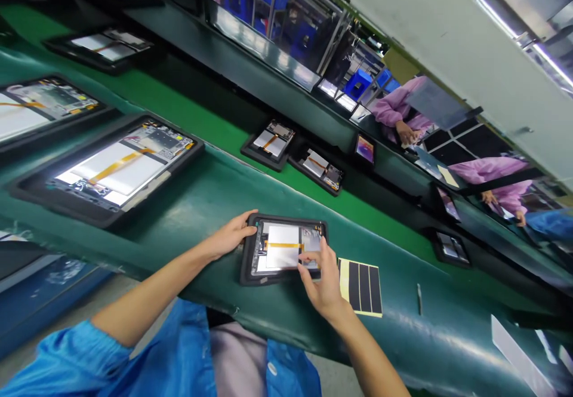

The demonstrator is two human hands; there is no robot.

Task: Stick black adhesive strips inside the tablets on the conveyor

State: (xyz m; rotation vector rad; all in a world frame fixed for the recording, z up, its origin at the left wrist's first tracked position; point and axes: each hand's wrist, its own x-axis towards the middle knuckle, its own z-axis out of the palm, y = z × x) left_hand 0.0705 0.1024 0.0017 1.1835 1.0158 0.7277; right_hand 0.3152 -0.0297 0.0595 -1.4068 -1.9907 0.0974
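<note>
An opened tablet (282, 259) lies in a black holder on the green bench, showing a white battery with an orange flex cable across it. My left hand (237, 233) grips the holder's upper left corner, thumb on the rim. Over the tablet's right part is my right hand (323, 277), thumb and a finger nearly together at the battery's right edge; anything small between them is hidden. Right beside this hand lies a pale yellow sheet with black adhesive strips (359, 286).
Bigger in view, another opened tablet (120, 167) sits left on the bench. A green conveyor (215, 128) runs behind with several tablets in holders. A thin tool (419, 298) and a white strip (514, 352) lie right. Across the line, co-workers in pink sleeves (398, 107) handle parts.
</note>
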